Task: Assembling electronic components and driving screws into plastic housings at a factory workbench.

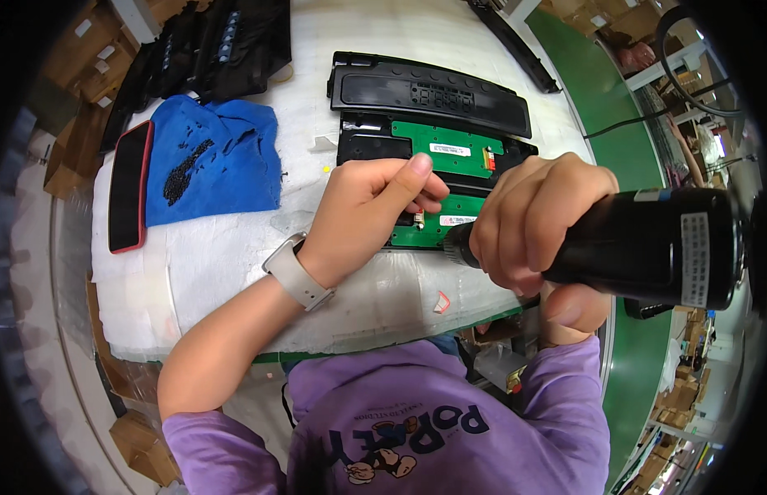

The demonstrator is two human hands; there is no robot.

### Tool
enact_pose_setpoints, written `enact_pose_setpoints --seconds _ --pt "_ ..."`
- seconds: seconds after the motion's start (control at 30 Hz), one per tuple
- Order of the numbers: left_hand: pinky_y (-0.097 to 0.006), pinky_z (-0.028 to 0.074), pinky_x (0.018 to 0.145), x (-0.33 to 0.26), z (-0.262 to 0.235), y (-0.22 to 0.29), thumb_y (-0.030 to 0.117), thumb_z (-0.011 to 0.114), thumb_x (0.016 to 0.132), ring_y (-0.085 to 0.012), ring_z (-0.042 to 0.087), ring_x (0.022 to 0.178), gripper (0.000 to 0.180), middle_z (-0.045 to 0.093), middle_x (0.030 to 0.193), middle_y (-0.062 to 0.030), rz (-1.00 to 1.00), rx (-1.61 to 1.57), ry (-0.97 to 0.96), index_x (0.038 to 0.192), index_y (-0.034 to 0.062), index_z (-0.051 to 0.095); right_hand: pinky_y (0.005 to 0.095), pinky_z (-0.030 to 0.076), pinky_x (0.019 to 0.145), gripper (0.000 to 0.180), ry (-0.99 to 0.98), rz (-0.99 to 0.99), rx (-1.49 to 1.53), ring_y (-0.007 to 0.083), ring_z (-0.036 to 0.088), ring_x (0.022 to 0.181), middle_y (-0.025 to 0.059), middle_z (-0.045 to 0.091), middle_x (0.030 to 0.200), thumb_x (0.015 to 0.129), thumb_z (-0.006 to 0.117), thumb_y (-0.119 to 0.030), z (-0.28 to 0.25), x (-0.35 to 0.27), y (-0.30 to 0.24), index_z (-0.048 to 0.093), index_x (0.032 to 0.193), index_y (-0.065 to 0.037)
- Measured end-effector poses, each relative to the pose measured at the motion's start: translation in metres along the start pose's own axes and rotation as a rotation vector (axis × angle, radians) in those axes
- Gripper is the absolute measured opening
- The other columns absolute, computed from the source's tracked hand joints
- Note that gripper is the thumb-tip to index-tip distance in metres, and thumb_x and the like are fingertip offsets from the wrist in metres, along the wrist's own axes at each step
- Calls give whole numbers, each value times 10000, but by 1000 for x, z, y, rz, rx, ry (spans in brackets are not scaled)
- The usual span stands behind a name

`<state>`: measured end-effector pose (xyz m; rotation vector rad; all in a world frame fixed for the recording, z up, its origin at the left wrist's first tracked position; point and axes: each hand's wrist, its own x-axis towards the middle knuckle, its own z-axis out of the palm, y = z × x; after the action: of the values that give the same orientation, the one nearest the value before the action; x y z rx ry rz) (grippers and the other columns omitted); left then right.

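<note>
In my right hand [536, 214] is a black electric screwdriver [647, 247], its fingers wrapped round the body and its ribbed nose pointing left. The nose is beside the nearer green circuit board [453, 210], which lies in a black housing and is partly covered by my hands. My left hand [358, 206] is over the left part of this board, its fingers curled in and the thumb against them; what they hold, if anything, is hidden. Just beyond lies a second green circuit board [445, 150] in its black housing. Behind that is a black plastic panel [433, 95] with display cutouts.
On the white-padded table [210, 285], a blue cloth [247, 157] bears a pile of small black screws [181, 173]. A red-edged phone [129, 190] lies beside it. Black plastic parts [226, 54] are stacked at the far left. A black strip [515, 41] lies far right.
</note>
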<state>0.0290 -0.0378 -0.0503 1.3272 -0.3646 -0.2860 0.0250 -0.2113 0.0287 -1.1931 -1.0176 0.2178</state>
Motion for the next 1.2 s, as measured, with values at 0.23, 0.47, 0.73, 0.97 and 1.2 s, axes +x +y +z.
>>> enact_pose_setpoints --seconds 0.23,0.47,0.73,0.97,1.2 --pt "-235 492 659 -1 1 0 323 463 945 -128 620 708 437 643 755 -95 -26 -83 102 832 -59 644 251 399 421 323 65 27 -37 141 503 445 30 523 555 672 791 -201 11 -2 -2 522 711 -26" --pt "-262 490 745 -1 -6 20 343 313 982 -185 636 804 466 635 929 -157 -102 -157 19 1070 -52 543 267 403 371 392 5 -15 134 151 502 391 41 544 576 718 782 -276 -2 -1 -2 506 834 -23" --pt "-352 421 931 -3 4 24 457 213 971 -242 526 1109 598 550 1173 -174 -268 -551 -252 1244 -31 427 308 447 588 404 56 -447 159 117 505 490 3 511 676 874 542 -432 -23 -3 -10 428 1040 -81" --pt "-321 489 816 -5 5 30 388 348 967 -281 629 927 494 571 1091 -152 -314 -555 -311 1199 -30 468 279 438 552 329 239 -342 118 97 505 463 -31 493 605 840 593 -362 -10 -4 -4 441 963 -97" --pt "-240 507 663 -5 -3 25 229 520 921 -201 666 750 257 633 882 -115 -341 -236 -267 1010 -9 564 268 409 548 321 418 -415 192 73 476 427 -39 493 582 774 661 -283 -15 -10 -21 458 913 -77"
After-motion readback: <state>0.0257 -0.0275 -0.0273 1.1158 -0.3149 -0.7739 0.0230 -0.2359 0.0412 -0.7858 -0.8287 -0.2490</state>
